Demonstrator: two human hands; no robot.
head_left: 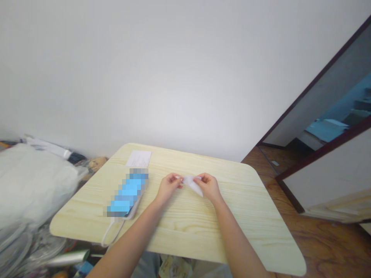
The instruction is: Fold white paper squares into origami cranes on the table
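View: head camera, looking forward and down at a table.
Left hand (169, 187): nearly closed, thumb and fingers curled into a pinch on the left end of the sheet; forearm rises from the lower edge of the view.
Right hand (209, 187): nearly closed, fingers curled over the right end of the sheet in a matching pinch; forearm angled in from the lower right.
Held item: white folded sheet (192, 184), paper or tissue, between both hands above mid-table, one pointed corner angled down to the right.
Surface: pale pine-grain wooden tabletop (185, 227), rounded corners.
Beside left hand: blue-and-grey rectangular packet (127, 192), pixelated, too blurred to identify; white cord loop (111, 233) at its lower end, draping over the table edge.
Far table edge: white printed card (138, 158).
Left of table: pale grey wrapped bundle (31, 181).
Right of table: reddish-brown wooden floor (295, 239); dark-framed doorway (314, 80).
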